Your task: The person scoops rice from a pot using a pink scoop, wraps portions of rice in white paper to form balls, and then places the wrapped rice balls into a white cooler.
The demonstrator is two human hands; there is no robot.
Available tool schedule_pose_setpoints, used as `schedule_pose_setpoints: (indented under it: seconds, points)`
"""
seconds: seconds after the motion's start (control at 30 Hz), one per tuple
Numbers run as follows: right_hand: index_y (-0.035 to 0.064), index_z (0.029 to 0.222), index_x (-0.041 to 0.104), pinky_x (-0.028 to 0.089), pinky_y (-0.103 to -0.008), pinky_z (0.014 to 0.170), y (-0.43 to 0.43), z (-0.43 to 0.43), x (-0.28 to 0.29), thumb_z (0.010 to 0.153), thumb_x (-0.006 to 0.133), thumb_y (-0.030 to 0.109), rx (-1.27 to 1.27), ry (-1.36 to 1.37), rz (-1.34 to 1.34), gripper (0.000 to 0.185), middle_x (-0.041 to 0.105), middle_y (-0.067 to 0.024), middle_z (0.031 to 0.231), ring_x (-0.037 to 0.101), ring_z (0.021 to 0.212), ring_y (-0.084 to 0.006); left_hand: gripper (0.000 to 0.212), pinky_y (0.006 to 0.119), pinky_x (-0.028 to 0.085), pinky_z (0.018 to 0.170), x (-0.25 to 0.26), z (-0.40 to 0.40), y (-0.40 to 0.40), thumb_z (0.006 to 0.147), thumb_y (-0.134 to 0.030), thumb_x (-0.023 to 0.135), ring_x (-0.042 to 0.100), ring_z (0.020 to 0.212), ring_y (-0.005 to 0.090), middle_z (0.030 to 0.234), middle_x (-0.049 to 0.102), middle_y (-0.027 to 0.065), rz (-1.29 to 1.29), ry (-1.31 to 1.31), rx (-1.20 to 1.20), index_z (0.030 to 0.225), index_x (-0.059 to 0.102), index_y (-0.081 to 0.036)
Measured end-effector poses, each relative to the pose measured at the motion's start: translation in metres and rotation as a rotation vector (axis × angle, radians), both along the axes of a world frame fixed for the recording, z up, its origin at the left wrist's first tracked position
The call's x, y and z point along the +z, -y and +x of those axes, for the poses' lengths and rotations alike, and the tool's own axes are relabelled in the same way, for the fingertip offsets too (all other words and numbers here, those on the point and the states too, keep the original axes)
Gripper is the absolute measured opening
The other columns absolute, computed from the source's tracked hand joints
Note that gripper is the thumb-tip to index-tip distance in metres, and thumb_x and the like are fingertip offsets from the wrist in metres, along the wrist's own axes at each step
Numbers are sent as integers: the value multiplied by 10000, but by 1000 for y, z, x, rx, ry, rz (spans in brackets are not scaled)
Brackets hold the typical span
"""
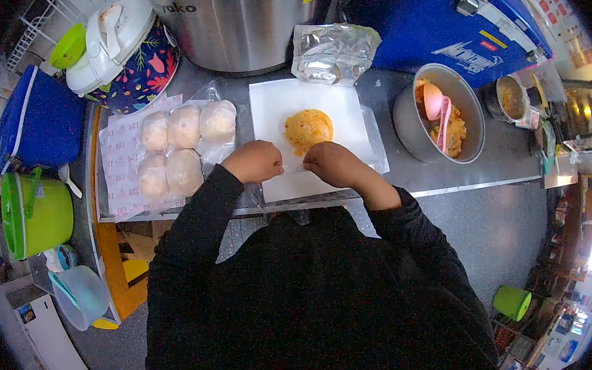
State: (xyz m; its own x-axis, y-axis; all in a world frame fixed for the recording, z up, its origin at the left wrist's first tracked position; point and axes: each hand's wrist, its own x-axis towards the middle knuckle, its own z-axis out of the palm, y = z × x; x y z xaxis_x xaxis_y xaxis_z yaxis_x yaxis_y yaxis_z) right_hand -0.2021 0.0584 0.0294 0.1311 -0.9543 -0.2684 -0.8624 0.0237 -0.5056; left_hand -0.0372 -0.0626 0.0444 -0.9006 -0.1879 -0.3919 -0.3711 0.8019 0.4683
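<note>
A round mound of orange seasoned rice [309,129] lies on white sheets of paper [269,103] before me. My left hand [255,162] is at the mound's lower left, its fingers bent together over the paper. Just below the mound is my right hand [333,164], thumb and fingertips pinched near its lower edge. Whether either hand pinches the paper or a thin film cannot be made out. Several wrapped round portions [184,173] rest at the left on printed wrapping paper [123,177].
Right of the paper, a metal pot [411,123] holds orange rice and a pink scoop [441,116]. Behind stand a large steel container [236,28], a foil pouch [335,51] and a blue cooler box [434,23]. A patterned food container [136,72] stands back left, a green bucket [43,215] far left.
</note>
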Motion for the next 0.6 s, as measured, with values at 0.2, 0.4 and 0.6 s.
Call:
schedule_pose_setpoints:
  seconds: [0.2, 0.4, 0.6]
  points:
    - [40, 774, 634, 459, -426, 719, 5, 1, -1, 785, 481, 169, 23, 21, -1, 200, 611, -175, 797, 586, 786, -340, 225, 406, 461, 717, -8, -3, 8, 751, -236, 588, 593, 772, 319, 787, 617, 171, 82, -8, -10, 814, 635, -25]
    - [38, 775, 638, 454, -419, 717, 6, 2, 1, 806, 489, 230, -14, 86, 110, 245, 614, -171, 804, 584, 779, -340, 201, 396, 462, 715, -11, -4, 11, 731, -207, 590, 594, 764, 311, 775, 619, 159, 138, -25, 23, 798, 631, -22]
    - [35, 775, 636, 453, -420, 716, 9, -2, -1, 801, 488, 234, 66, 65, 63, 249, 609, -181, 806, 583, 779, -342, 212, 383, 464, 715, -10, -7, 7, 703, -224, 607, 598, 772, 298, 794, 630, 139, 145, -18, 84, 788, 640, -33]
